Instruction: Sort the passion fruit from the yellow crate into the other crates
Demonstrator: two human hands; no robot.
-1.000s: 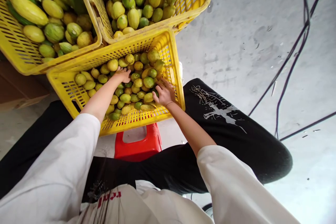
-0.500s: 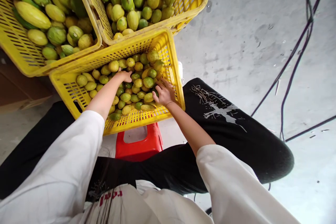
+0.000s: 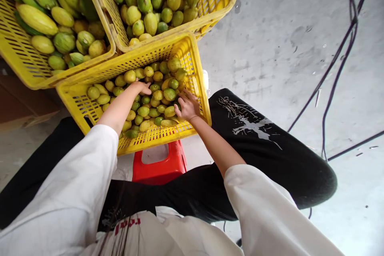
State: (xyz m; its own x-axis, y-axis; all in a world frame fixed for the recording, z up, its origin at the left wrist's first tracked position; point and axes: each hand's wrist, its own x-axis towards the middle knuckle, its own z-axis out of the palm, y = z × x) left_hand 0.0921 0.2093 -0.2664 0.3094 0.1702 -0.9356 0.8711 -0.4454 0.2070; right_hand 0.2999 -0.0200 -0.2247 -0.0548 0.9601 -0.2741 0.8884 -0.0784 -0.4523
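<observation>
A yellow slatted crate (image 3: 156, 138) stands in front of me on a red stool (image 3: 159, 166). It holds several small yellow-green round fruits (image 3: 169, 94). My left hand (image 3: 140, 87) lies palm down on the fruits near the crate's middle, fingers stretched forward. My right hand (image 3: 187, 106) rests on the fruits by the crate's right wall, fingers curled over one or two of them; what it grips is hidden under the palm.
Two more yellow crates stand behind: one at back left (image 3: 28, 70) with large oblong green-yellow fruits, one at back centre (image 3: 220, 2) with mid-sized ones. My black-trousered legs flank the stool. Black cables (image 3: 336, 68) run over the grey concrete floor on the right.
Both hands stay on the fruits almost unmoved; the left hand has shifted slightly. The view has drifted a little.
</observation>
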